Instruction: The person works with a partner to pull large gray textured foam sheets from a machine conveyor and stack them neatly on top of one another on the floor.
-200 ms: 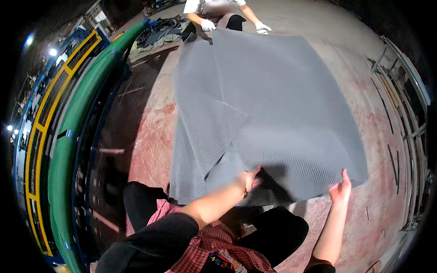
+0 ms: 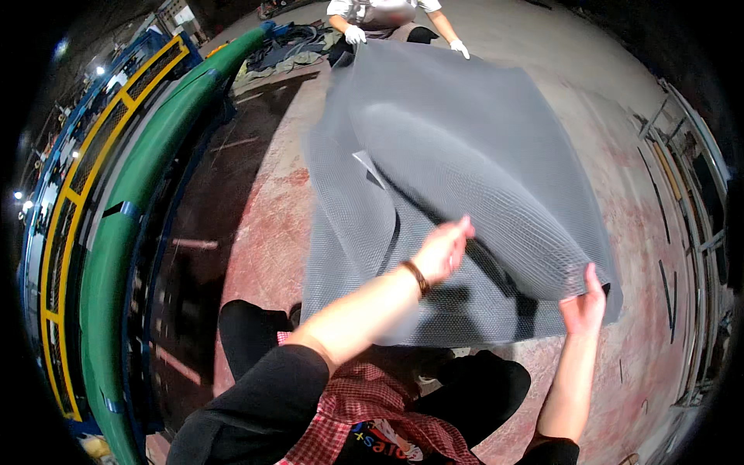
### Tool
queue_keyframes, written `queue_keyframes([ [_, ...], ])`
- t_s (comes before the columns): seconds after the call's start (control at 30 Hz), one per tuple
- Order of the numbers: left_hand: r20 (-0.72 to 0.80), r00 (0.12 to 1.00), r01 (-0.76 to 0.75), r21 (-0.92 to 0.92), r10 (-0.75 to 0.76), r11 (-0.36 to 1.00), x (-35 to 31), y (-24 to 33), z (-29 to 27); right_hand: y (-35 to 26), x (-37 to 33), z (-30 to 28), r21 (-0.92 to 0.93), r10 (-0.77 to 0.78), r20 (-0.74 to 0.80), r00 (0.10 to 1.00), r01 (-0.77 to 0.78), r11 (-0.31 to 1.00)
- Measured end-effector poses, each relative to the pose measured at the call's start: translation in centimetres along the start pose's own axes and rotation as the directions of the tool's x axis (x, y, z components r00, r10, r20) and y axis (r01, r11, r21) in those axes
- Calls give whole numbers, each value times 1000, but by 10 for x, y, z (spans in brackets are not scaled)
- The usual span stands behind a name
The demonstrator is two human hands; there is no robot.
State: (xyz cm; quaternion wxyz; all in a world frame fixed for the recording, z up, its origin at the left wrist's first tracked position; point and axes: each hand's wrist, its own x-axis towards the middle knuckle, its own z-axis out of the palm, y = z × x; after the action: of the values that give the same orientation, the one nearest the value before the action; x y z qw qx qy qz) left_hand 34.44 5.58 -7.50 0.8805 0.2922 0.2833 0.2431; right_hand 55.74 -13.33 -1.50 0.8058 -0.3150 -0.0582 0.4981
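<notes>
A large grey mesh sheet (image 2: 480, 101) lies folded in layers on the floor in front of me. Its upper layer bulges up, and a dark gap shows beneath the raised near edge. My right hand (image 2: 583, 302) is closed on that layer near its right corner, thumb pointing up. At the middle of the raised edge, my left hand (image 2: 443, 252) is closed with its fingers curled at the mesh; part of the grip is hidden. On the left, a smaller flap (image 2: 364, 217) of mesh lies folded, with a pale strip (image 2: 369, 169) at its tip.
Opposite me, a person in white gloves (image 2: 355, 35) holds the sheet's far edge. A long green roll (image 2: 132, 209) and a yellow-framed rack (image 2: 77, 190) stand left. Metal frames (image 2: 701, 209) are at right. Dark strips (image 2: 666, 291) lie on the reddish floor.
My left hand has moved up and away from me, and the sheet's upper layer has risen into a bulge. The gap beneath it has widened. My right hand has stayed near the corner.
</notes>
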Motion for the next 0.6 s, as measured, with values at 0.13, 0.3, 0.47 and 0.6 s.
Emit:
queue_keyframes([
  [0.13,-249,827,-479,161,505,863,-38,94,0,93,-28,88,142,359,59,932,-364,921],
  [0.3,-372,891,59,-474,-261,879,-99,31,-130,203,-16,90,307,652,44,757,-631,713],
  [0.47,-31,1000,-8,-188,2,982,-74,-44,-177,231,-9,70,400,800,-100,592,-713,577],
  [0.6,-427,899,-211,-232,96,950,-58,9,-119,210,-14,50,-628,592,205,779,-360,690],
])
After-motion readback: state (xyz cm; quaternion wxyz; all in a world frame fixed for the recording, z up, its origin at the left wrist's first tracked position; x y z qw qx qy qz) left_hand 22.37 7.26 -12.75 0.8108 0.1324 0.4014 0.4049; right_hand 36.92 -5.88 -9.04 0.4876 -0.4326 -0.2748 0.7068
